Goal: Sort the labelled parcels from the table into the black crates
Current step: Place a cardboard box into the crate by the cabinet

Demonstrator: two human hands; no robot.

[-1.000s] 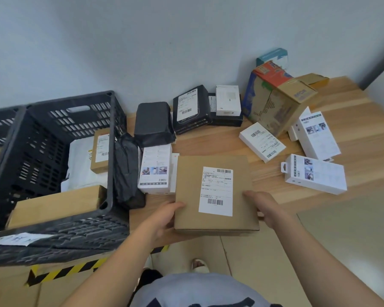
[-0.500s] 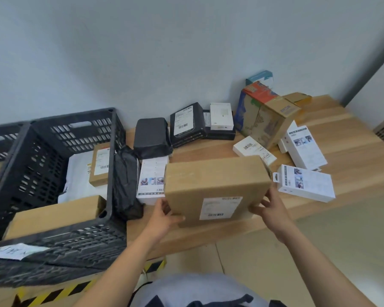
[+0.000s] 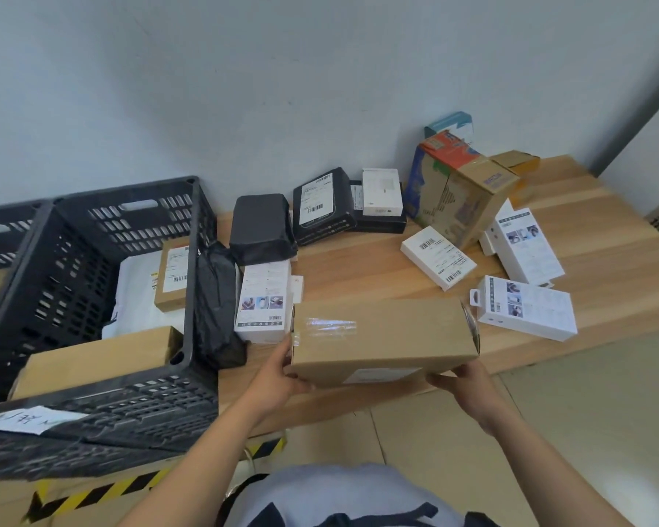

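Cardboard fills the middle of the view: a flat brown parcel (image 3: 383, 338) is held clear of the wooden table (image 3: 358, 268) at its near edge, tipped so that a taped side faces up and the white label turns toward the person, most likely so it can be checked before a crate is chosen. Left hand (image 3: 278, 374) grips the box's lower left corner, thumb up along the side and fingers curled underneath; right hand (image 3: 459, 378) holds the lower right corner from below, fingers wrapped under the edge, only partly seen. Both hands are closed on the box, sharing its weight, which suits a parcel this wide. At about nine o'clock from it stands the black crate (image 3: 191, 260), open-topped and just beside the table, so that a short swing leftward would probably deliver the load; it already holds a long brown box (image 3: 96, 361), a small labelled carton (image 3: 174, 275) and a white mailer (image 3: 137, 294). A second crate (image 3: 4, 237) shows at the far left. From twelve to three o'clock, unsorted items wait on the table: a black labelled box (image 3: 322, 205), a white barcoded box (image 3: 438, 256), a printed carton (image 3: 459, 192), and white retail packs (image 3: 525, 311).
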